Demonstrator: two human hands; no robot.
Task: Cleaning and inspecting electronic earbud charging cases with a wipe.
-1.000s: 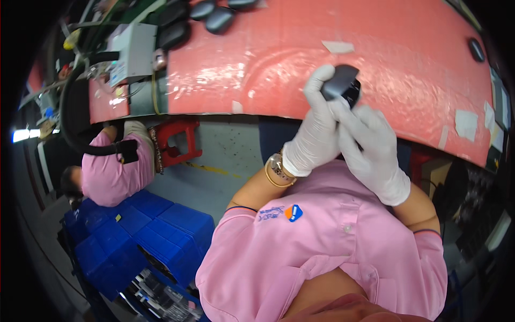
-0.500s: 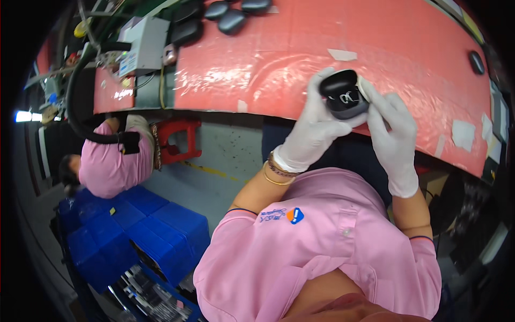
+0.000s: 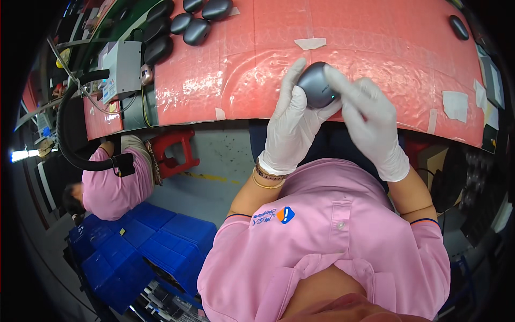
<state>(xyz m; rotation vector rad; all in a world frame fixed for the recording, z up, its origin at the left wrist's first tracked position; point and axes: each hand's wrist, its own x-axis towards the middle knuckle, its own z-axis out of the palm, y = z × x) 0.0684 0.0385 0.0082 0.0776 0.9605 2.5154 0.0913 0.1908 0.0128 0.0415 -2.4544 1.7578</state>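
Observation:
A dark grey, oval earbud charging case (image 3: 316, 88) with its lid closed sits in my gloved left hand (image 3: 294, 115). The left fingers and thumb wrap its left side and lower edge. A small green light glows near the case's right edge. My gloved right hand (image 3: 370, 110) is at the case's right side, fingers bent, with fingertips against the upper right of the lid. Both hands are over the front edge of the pink-red covered table (image 3: 257, 70). Whatever is inside the case is hidden.
Several similar dark cases (image 3: 197, 32) lie at the table's far left, beside a grey box-shaped device (image 3: 124, 70). One dark case (image 3: 458, 27) lies far right. A person in pink (image 3: 118, 180) sits to the left near a red stool (image 3: 174, 153); blue bins (image 3: 155, 241) stand at lower left.
The case was open with its black inside showing; its lid is now closed and a green light shows. Both hands and the case have shifted a little left in the view.

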